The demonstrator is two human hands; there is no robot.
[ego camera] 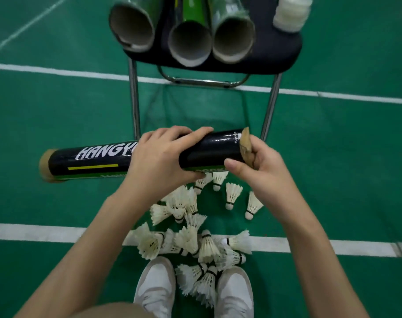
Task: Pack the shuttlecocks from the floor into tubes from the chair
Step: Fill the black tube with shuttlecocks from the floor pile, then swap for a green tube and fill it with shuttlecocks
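Note:
I hold a black shuttlecock tube (99, 162) level above the floor, its length running left to right. My left hand (163, 157) grips it around the middle. My right hand (257, 164) pinches the brown cardboard cap (245, 143) at the tube's right end, thumb under the rim. Several white feather shuttlecocks (191, 239) lie scattered on the green floor below my hands and between my shoes. Three open green tubes (188, 42) lie on the dark chair seat (285, 56), mouths toward me.
A stack of white caps (290, 12) stands on the chair's right side. The chair's metal legs (134, 99) stand just beyond the held tube. White court lines (35, 231) cross the floor. My white shoes (156, 288) are at the bottom.

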